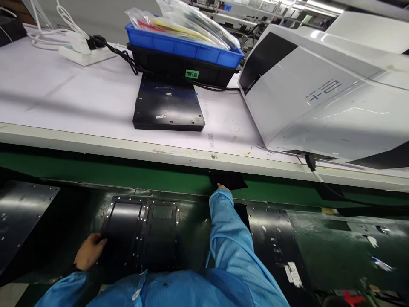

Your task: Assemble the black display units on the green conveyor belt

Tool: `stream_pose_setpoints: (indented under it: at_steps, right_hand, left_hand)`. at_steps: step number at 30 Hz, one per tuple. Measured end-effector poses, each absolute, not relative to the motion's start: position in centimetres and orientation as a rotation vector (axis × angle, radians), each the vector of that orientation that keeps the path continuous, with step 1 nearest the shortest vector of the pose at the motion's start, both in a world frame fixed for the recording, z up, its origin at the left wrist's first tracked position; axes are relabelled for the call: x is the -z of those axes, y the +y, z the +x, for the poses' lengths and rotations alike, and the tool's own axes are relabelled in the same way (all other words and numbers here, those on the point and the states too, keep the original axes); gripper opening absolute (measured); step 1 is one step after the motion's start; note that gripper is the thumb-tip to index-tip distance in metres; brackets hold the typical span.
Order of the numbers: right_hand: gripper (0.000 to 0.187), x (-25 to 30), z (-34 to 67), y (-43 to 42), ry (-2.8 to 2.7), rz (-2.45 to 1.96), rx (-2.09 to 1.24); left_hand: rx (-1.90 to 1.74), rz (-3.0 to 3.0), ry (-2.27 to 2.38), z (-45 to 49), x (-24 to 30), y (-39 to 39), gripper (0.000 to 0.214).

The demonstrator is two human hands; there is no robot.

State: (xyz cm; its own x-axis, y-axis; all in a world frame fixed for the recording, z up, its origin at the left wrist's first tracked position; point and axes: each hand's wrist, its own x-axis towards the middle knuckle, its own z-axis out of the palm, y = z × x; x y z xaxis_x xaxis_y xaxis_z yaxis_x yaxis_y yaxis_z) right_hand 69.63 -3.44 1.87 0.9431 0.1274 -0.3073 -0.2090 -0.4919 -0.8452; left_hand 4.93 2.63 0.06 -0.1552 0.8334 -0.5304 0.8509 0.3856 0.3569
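My left hand rests on the left edge of a black metal plate with two rectangular windows and several small bright studs. Its fingers curl against that edge. My right arm in a blue sleeve reaches forward under the white bench. Only a sliver of my right hand shows past the cuff, beside a black flat piece lying on the green strip. The fingers are hidden by the sleeve.
A white bench holds a flat black slab, a blue tray of bagged parts stacked on a black tray, a power strip and a large white machine. More black plates lie left and right.
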Motion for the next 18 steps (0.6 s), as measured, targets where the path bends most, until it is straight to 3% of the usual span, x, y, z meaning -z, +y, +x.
stream_pose_setpoints:
  at_steps: [6,11,15,18]
  right_hand:
    - [0.031,-4.6,60.9,-5.8,0.213,-1.768,-0.369]
    - [0.038,-5.9,47.2,-15.1,-0.058,-1.233,-0.683]
    - [0.042,-7.2,39.0,-22.7,-0.160,-1.184,-0.969]
    - [0.040,-7.8,36.1,-25.3,-0.169,-1.247,-1.086]
  left_hand:
    - [-0.347,1.521,1.718,10.5,-4.6,3.0,0.048]
    - [-0.684,1.382,1.205,18.5,-10.2,2.2,0.061]
    - [-0.619,1.250,0.678,22.0,-13.4,0.4,0.084]
    - [-0.376,0.982,0.389,21.7,-12.8,-2.3,0.080]
